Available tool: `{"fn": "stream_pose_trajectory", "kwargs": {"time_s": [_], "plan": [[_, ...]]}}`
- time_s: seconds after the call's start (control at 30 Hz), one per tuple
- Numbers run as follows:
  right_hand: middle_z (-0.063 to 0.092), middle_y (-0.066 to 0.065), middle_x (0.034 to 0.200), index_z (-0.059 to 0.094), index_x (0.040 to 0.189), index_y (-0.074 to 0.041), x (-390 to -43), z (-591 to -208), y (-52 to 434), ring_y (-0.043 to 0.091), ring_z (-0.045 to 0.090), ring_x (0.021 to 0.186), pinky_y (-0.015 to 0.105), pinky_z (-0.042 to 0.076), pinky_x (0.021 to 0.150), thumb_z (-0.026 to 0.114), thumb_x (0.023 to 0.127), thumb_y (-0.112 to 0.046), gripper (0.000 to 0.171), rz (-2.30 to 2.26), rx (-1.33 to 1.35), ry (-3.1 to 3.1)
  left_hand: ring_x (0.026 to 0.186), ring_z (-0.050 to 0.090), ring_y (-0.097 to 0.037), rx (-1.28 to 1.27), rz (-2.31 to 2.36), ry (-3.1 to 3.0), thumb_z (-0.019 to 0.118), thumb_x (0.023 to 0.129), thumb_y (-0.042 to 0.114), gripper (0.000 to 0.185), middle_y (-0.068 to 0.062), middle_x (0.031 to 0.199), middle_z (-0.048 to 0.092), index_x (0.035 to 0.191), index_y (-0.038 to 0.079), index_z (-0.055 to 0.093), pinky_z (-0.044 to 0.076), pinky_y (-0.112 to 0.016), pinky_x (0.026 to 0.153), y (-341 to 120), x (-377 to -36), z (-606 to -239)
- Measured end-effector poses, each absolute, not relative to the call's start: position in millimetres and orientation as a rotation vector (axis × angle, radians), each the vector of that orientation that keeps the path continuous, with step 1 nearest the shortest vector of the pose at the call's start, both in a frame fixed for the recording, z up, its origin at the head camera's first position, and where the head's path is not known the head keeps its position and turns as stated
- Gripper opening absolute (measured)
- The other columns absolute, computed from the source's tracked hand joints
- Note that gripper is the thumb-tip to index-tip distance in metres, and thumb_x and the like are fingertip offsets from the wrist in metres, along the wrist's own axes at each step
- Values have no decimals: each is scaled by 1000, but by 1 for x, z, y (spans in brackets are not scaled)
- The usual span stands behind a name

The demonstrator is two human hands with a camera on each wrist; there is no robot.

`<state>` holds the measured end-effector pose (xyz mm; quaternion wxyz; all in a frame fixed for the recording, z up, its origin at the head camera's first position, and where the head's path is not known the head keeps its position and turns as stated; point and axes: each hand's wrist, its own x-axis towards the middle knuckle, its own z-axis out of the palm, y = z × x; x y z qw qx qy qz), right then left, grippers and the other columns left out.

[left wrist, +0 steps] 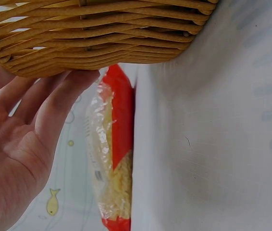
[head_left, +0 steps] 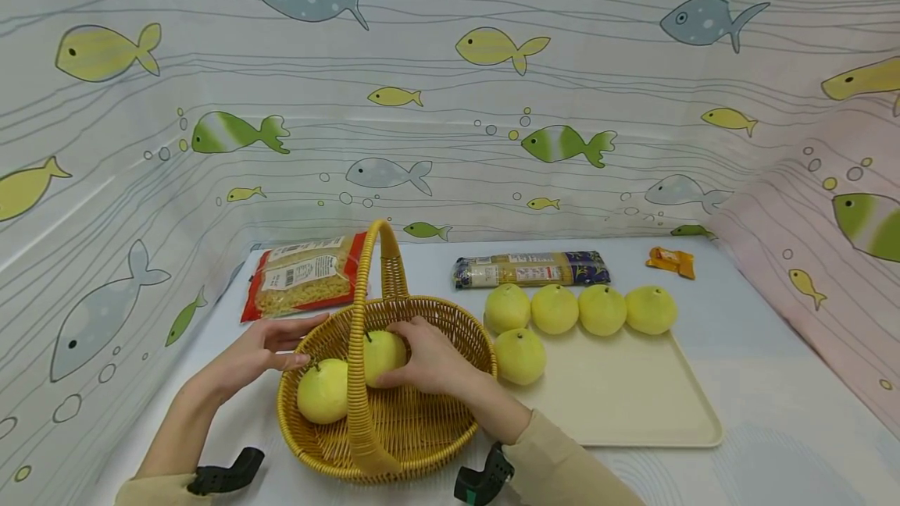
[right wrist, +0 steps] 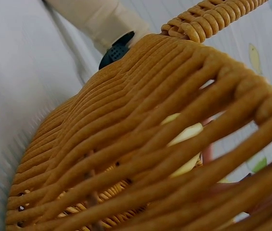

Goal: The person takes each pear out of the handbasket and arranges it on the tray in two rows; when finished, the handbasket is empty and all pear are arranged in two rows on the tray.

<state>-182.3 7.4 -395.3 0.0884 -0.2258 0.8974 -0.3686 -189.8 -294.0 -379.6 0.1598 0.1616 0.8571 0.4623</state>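
A: What is the right hand [head_left: 429, 361] doing, near the lower middle of the head view?

B: It reaches into the wicker basket [head_left: 422, 428], its fingers curled round a yellow-green pomelo [head_left: 383, 354] that sits just right of the basket's arched handle [head_left: 362, 350]. A second pomelo [head_left: 323, 390] lies in the basket left of the handle.

A: And the left hand [head_left: 263, 350]?

B: Its fingers are straight and held close together, fingertips touching the basket's outer rim at its left side. In the left wrist view the fingers [left wrist: 54, 103] lie flat against the weave [left wrist: 102, 33].

A: What else is around?

B: To the basket's right a cream tray [head_left: 633, 404] carries five more pomelos, four in a row [head_left: 580, 308] and one [head_left: 520, 355] nearer the basket. At the back of the white tabletop [head_left: 773, 365] lie a red pasta bag [head_left: 305, 276], a long spaghetti packet [head_left: 530, 268] and a small orange wrapper [head_left: 671, 261].
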Motion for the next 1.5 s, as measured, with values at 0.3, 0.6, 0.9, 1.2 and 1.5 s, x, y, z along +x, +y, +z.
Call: {"fn": "stream_pose_trajectory", "kwargs": {"time_s": [0.3, 0.6, 0.9, 1.2, 1.5], "plan": [[68, 2, 118, 59, 133, -12, -182, -395, 8, 15, 63, 102, 28, 50, 83, 86, 76, -40, 68, -1139, -653, 2621, 132, 50, -44, 465, 1321, 2443, 70, 90, 21, 67, -22, 148, 48, 149, 1, 45, 47, -32, 94, -294, -190, -379], [65, 3, 125, 58, 138, -12, -182, -394, 7, 19, 59, 112, 32, 48, 90, 87, 76, -41, 74, -1099, -665, 2624, 124, 58, -7, 461, 1344, 2422, 70, 91, 20, 67, -23, 148, 48, 149, 1, 45, 49, -25, 89, -294, -189, -379], [63, 4, 130, 56, 141, -14, -182, -396, 8, 22, 57, 119, 35, 47, 95, 85, 75, -47, 79, -1033, -674, 2629, 131, 53, -37, 465, 1335, 2431, 70, 91, 20, 67, -23, 149, 48, 149, 1, 44, 49, -25, 89, -294, -189, -379], [66, 3, 124, 56, 138, -13, -182, -395, 7, 21, 61, 113, 34, 50, 90, 87, 73, -47, 80, -1072, -636, 2608, 127, 57, -13, 461, 1354, 2404, 70, 91, 19, 67, -22, 148, 49, 150, 4, 44, 50, -29, 89, -295, -190, -379], [66, 1, 120, 62, 134, -10, -183, -394, 7, 15, 59, 108, 28, 48, 86, 90, 68, -43, 79, -1052, -711, 2587, 128, 57, -19, 454, 1344, 2412, 70, 91, 20, 67, -22, 148, 49, 150, 3, 44, 50, -30, 90, -295, -189, -380]]}}
